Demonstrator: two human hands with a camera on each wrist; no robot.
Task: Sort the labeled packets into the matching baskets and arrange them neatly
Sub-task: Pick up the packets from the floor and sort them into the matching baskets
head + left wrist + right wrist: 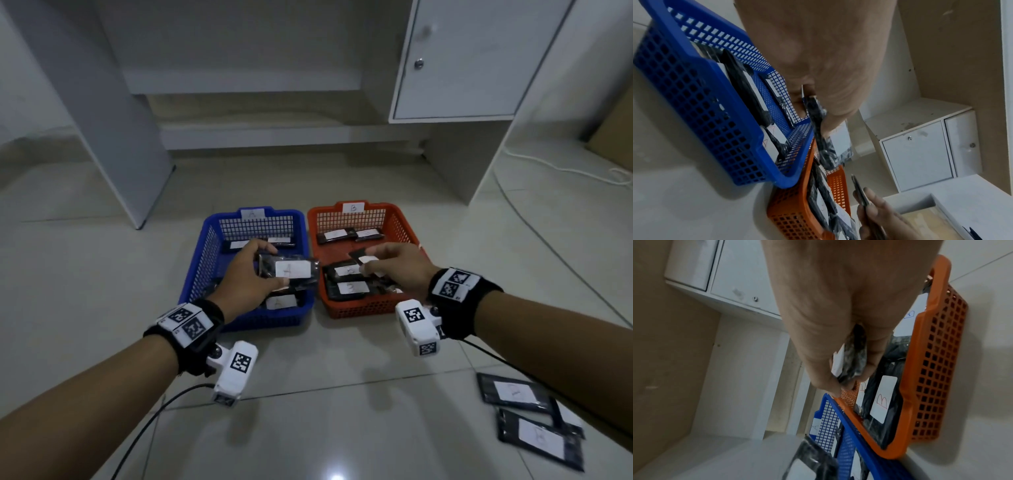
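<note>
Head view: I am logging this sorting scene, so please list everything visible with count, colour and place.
blue basket: one, blue, labelled A, floor, left.
orange basket: one, orange, labelled B, floor, right, beside the blue one.
basket packets: several, black with white labels, inside both.
floor packets: two or more, black, bottom right.
white cabinet: one, behind.
left hand: holds packet over blue basket.
right hand: pinches second packet over orange basket.

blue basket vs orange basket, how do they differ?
The blue basket sits left, tagged A, under the left hand; the orange basket sits right, tagged B, under the right hand. Both are mesh, side by side, holding black labeled packets.
</note>
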